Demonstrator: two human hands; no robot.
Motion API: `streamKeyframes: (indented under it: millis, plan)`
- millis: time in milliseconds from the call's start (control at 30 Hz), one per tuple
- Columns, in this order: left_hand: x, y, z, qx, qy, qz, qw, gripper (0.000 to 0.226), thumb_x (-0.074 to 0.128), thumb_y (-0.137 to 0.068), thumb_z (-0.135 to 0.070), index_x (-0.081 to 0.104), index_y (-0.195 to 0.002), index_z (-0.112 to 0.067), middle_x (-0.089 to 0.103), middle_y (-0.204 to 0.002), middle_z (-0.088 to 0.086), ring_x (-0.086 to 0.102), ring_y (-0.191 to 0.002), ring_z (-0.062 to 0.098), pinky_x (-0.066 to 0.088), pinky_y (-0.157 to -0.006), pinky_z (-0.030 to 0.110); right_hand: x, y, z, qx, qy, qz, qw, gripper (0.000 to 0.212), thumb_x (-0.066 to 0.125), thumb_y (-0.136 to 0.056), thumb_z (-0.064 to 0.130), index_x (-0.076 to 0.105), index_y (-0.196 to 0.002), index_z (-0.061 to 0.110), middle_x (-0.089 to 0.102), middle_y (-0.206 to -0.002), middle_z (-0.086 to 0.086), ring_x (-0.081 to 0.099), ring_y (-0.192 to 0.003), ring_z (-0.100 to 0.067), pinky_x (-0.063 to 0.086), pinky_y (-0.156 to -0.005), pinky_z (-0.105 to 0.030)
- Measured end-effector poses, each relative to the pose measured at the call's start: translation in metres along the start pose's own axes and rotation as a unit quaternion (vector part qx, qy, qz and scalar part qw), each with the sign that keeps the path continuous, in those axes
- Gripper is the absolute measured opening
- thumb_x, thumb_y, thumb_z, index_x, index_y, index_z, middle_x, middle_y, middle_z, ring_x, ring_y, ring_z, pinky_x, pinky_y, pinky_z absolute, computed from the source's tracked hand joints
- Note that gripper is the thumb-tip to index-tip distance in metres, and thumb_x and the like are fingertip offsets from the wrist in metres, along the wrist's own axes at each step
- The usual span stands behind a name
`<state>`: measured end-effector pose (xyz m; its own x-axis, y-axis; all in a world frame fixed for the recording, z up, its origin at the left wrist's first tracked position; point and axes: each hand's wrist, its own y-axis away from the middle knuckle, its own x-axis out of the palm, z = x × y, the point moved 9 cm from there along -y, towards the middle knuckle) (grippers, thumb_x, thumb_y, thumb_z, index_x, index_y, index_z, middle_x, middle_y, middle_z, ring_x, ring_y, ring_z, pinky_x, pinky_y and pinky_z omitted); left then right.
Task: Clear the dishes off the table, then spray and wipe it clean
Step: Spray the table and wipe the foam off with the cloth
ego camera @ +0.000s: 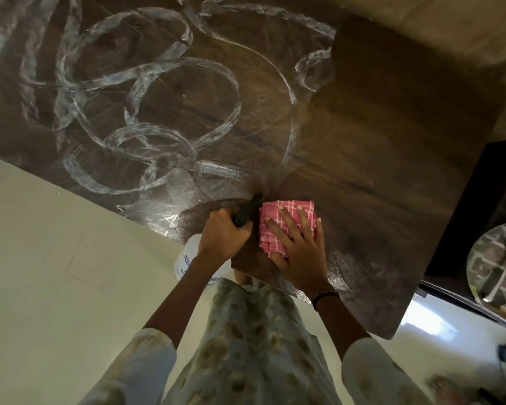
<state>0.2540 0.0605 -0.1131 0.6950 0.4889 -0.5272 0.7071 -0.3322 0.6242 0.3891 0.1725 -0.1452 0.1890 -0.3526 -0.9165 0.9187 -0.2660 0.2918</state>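
The dark brown wooden table (377, 135) carried looping white streaks of wet cleaner (146, 92) across its far side. My left hand (224, 233) had its grip wrapped around the white plastic spray bottle (187, 258) at the near edge. Beside it, my right hand (297, 252), fingers spread, pressed the folded pink checked cloth (275, 223) flat.

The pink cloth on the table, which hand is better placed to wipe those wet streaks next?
Right. The right hand lies flat on the pink cloth; the left hand grips the spray bottle.
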Motion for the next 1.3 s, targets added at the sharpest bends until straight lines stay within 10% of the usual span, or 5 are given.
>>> streamKeyframes:
  millis: [400,667,900,1067,1300]
  plan:
    - [-0.045,-0.018,0.01,-0.034,0.076,-0.051,0.995,0.014,0.065,-0.082,-0.018,0.065,-0.076,-0.006,0.059,-0.061,0.018,0.052,-0.053,0.029,0.039,-0.056,0.026,-0.041,-0.113,-0.03,0.035,-0.004,-0.043,0.998,0.067,0.043,-0.087,0.054,0.023,-0.148,0.038,0.015,-0.159,0.001,0.004,-0.146,-0.033,0.006,-0.112,-0.066]
    - [-0.072,-0.023,-0.007,-0.011,0.161,-0.088,0.983,0.023,0.061,-0.07,-0.025,0.058,-0.068,-0.002,0.046,-0.053,0.018,0.037,-0.048,0.025,0.032,-0.049,0.035,-0.008,-0.109,0.081,-0.167,0.004,0.006,0.986,0.057,0.041,-0.088,0.049,0.036,-0.143,0.035,0.024,-0.157,-0.002,0.007,-0.146,-0.034,0.007,-0.112,-0.066]
    - [-0.082,-0.032,-0.015,0.0,0.173,-0.081,0.982,0.022,0.061,-0.076,-0.025,0.067,-0.083,-0.005,0.061,-0.077,0.034,0.048,-0.053,0.038,0.041,-0.056,0.04,-0.035,-0.103,0.006,-0.139,0.032,-0.026,0.99,0.064,0.045,-0.084,0.057,0.033,-0.144,0.038,0.027,-0.155,0.003,0.014,-0.146,-0.028,0.015,-0.112,-0.062]
    - [-0.084,-0.04,-0.022,0.027,0.172,-0.06,0.983,0.012,0.063,-0.083,-0.011,0.065,-0.081,0.0,0.057,-0.066,0.029,0.04,-0.042,0.013,0.035,-0.051,0.032,-0.042,-0.163,0.025,-0.018,0.008,-0.028,0.999,0.064,0.037,-0.088,0.054,0.023,-0.148,0.036,0.016,-0.159,0.0,0.004,-0.147,-0.032,0.007,-0.112,-0.065]
    - [-0.085,-0.053,-0.033,0.05,0.163,-0.043,0.984,0.014,0.062,-0.071,-0.021,0.059,-0.059,-0.026,0.052,-0.049,0.0,0.042,-0.047,0.017,0.035,-0.049,0.028,-0.009,-0.143,0.104,-0.161,0.003,0.012,0.987,0.051,0.038,-0.094,0.048,0.048,-0.138,0.023,0.037,-0.151,-0.004,0.016,-0.145,-0.034,0.01,-0.112,-0.065]
